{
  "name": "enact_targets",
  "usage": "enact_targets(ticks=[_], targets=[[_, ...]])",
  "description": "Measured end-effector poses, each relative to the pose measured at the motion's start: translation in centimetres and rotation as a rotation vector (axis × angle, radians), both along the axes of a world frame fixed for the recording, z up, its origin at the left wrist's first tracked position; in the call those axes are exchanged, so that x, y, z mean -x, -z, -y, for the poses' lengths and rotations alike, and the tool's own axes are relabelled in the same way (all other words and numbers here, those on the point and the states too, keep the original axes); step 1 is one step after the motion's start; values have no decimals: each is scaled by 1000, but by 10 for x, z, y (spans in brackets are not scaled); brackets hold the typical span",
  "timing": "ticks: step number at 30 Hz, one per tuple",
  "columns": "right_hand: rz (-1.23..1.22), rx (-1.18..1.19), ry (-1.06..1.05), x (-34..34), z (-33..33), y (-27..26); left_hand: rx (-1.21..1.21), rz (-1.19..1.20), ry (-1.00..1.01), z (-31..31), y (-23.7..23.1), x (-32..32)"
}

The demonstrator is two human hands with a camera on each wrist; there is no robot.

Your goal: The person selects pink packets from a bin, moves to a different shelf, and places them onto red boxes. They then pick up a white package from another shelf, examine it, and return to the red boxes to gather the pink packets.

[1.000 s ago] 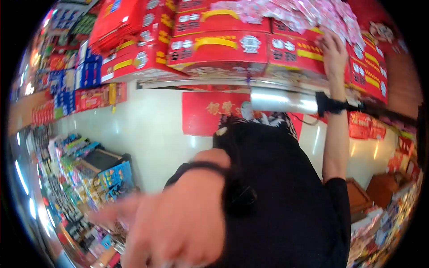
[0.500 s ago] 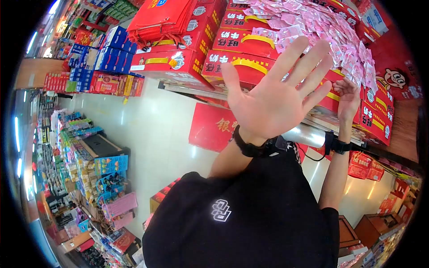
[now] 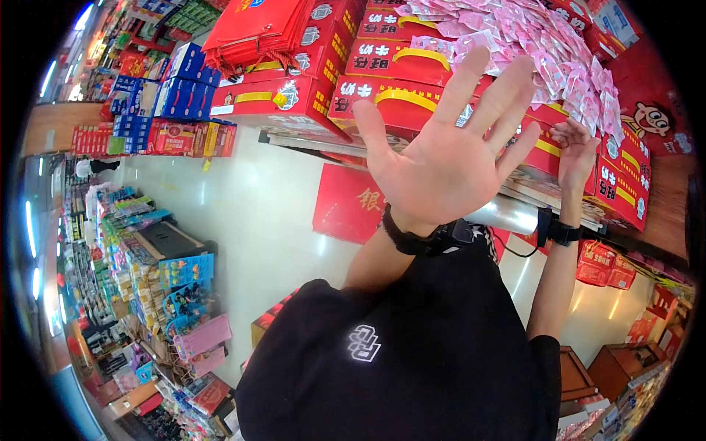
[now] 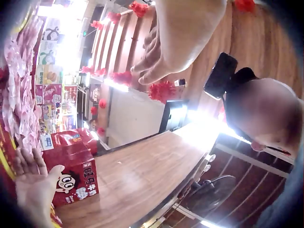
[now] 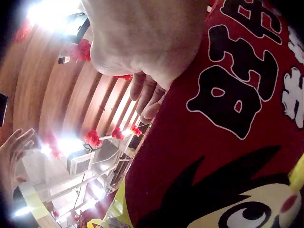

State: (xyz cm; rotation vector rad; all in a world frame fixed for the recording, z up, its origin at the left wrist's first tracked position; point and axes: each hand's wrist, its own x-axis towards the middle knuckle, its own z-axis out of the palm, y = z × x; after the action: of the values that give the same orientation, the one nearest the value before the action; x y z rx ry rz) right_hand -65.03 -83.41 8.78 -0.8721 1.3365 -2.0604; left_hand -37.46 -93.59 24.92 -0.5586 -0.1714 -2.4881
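My left hand (image 3: pixel 448 165) is raised in the middle of the head view, palm toward the camera, fingers spread and holding nothing. Behind it stand stacked red milk cartons (image 3: pixel 382 72) with yellow handles. Small pink packets (image 3: pixel 566 66) lie in a heap over their tops. My right hand (image 3: pixel 577 158) is beside the cartons at the heap's near edge, palm up with loosely bent fingers and nothing in them. In the right wrist view a red carton face (image 5: pixel 180 142) fills the right side, close to that hand. The left wrist view shows the right hand (image 4: pixel 35 190) by the packets.
Red bags (image 3: pixel 257 33) lie on the left carton stack. Blue boxes (image 3: pixel 180 81) stand farther left, and a shelf of goods (image 3: pixel 147 257) runs along the left side. A silver cylinder (image 3: pixel 507 217) lies between the forearms. A wooden counter (image 4: pixel 128 171) shows in the left wrist view.
My left hand rose from low at the front left to an upright, spread palm, then shifted slightly left. The right hand drew back from the packets and turned its palm up.
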Motion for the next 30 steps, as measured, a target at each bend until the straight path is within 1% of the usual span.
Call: enact_targets(ticks=[4, 6, 7, 9, 12, 18, 21, 23, 24, 25, 26, 28, 29, 30], targets=[[9, -16, 10, 0, -1, -1, 56, 33, -30, -10, -1, -4], [17, -7, 7, 1, -1, 0, 107, 26, -108, -20, -9, -5], [27, 1, 2, 1, -1, 0, 109, 23, -106, -22, -9, -6], [32, 6, 2, 1, -1, 1, 238, -15, -125, -24, -8, -8], [36, 10, 10, 1, 0, 2, 273, -27, -112, -23, -7, -11], [16, 6, 39, -2, -1, -1, 238, -11, -46, -21, -7, -15], [7, 4, 40, -4, 2, 0, 180, 35, -74, -20, -11, -16], [-3, -2, 58, -5, 0, 0, 88, -154, -18, -10, 4, -26], [-6, -4, 82, -6, 2, 0, 43, -296, -67, -14, -4, -36], [1, -1, 71, -5, 3, 0, 208, -533, -116, -14, -17, -34], [14, 0, 59, -5, 4, 2, 470, -714, 5, -8, -32, -43], [-52, -81, 122, -9, 4, -6, 750, -741, 55, -20, -56, -81], [-84, -42, 74, -6, 3, -7, 705, -724, 41, -29, -61, -83], [-121, 17, 16, -4, 5, -8, 733, -723, 6, -35, -67, -83]])
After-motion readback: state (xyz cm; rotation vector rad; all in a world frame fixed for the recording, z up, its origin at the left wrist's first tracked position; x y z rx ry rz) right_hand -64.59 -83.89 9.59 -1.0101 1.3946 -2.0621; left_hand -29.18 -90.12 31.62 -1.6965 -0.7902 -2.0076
